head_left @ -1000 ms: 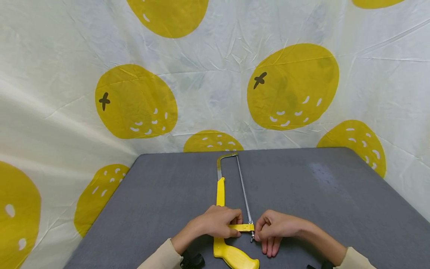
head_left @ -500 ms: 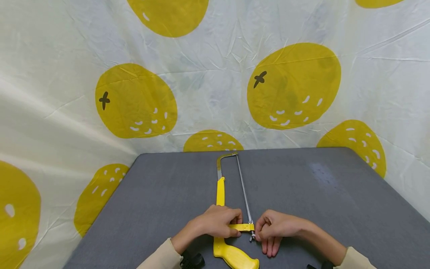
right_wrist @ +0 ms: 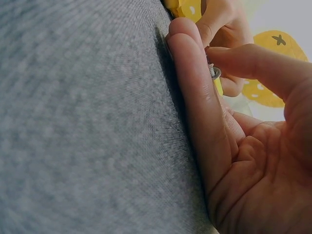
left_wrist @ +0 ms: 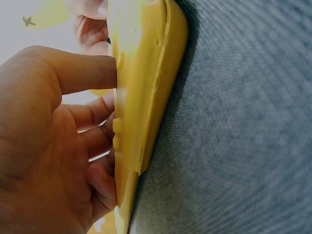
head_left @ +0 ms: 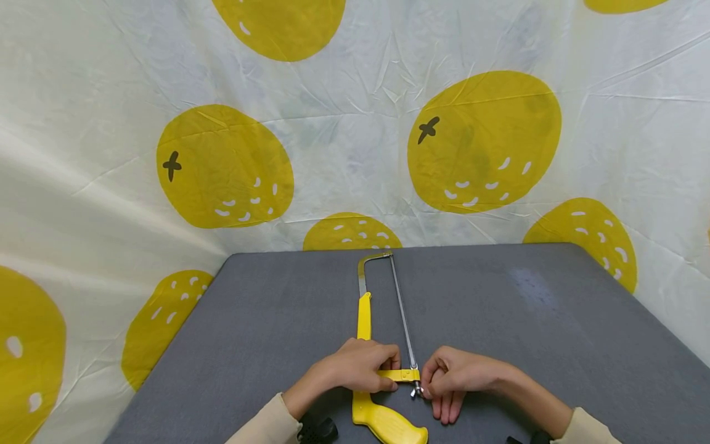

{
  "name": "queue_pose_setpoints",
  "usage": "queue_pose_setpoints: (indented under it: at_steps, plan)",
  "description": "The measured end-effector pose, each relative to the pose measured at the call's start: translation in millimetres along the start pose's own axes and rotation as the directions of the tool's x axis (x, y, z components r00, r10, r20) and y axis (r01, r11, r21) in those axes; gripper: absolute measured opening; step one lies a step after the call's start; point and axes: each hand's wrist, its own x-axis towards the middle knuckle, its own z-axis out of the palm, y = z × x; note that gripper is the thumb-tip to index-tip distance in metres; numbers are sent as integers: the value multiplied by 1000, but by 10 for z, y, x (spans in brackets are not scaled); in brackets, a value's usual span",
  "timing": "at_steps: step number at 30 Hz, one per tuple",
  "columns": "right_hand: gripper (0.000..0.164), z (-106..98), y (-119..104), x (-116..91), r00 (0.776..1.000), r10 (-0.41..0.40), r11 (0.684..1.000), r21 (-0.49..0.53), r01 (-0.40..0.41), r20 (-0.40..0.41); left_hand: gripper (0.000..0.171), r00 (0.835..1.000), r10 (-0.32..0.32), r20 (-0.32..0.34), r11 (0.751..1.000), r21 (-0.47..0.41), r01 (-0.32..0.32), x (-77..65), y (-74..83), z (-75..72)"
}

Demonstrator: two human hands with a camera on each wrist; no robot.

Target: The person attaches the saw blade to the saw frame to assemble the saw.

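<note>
A yellow-handled hacksaw [head_left: 363, 317] lies flat on the grey table, its handle [head_left: 391, 425] nearest me and its blade [head_left: 403, 314] on the right side. My left hand [head_left: 360, 365] holds the frame just ahead of the handle, thumb and fingers around the short yellow arm that carries the blade's near end. Beyond that arm sticks out a threaded end with a metal wing nut [head_left: 416, 391]. Thumb and index of my right hand [head_left: 457, 373] pinch at this wing nut, while its other fingers lie along the table. The right wrist view shows the threaded end [right_wrist: 212, 71] partly covered by the fingers.
The grey table [head_left: 277, 296] reaches back to a pale cloth [head_left: 349, 166] printed with yellow fruit, which hangs behind it and along both sides. A whitish smudge [head_left: 532, 287] marks the tabletop at the right. Dark wrist straps show at both cuffs.
The wing nut has turned a little, its wings now at a different angle. Both hands and the hacksaw stay in nearly the same place.
</note>
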Motion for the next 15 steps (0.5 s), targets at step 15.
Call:
queue_pose_setpoints:
  at_steps: [15]
  plan:
    - [30, 9, -13, 4, 1000, -6, 1000, -2, 6, -3, 17, 1000, 2, 13, 1000, -25, -2, 4, -33, -5]
